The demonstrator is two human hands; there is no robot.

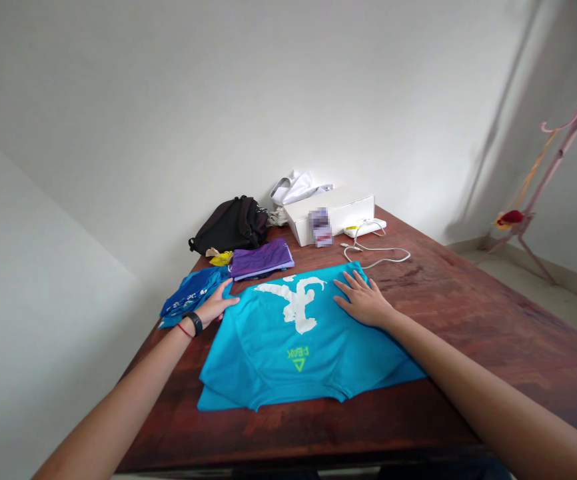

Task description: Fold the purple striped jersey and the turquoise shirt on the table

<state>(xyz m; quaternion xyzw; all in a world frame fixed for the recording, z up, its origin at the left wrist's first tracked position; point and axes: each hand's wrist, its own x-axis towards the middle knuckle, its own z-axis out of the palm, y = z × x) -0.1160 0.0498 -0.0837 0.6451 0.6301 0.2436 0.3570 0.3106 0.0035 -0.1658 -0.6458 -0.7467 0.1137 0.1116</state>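
A turquoise T-shirt [288,347] with a white figure print and a small green logo lies spread on the dark wooden table [468,320]. My right hand [363,299] rests flat on its far right part, fingers stretched out. At the shirt's far left edge my left hand [217,305] touches the cloth with fingers mostly extended; a black band and a red cord circle that wrist. Neither hand holds anything.
Beyond the shirt lie a folded purple garment [260,259], a blue patterned garment [191,297], a black bag [229,225], a white box [336,212] and a white device with cable [368,237]. A pink coat stand [548,173] is at right.
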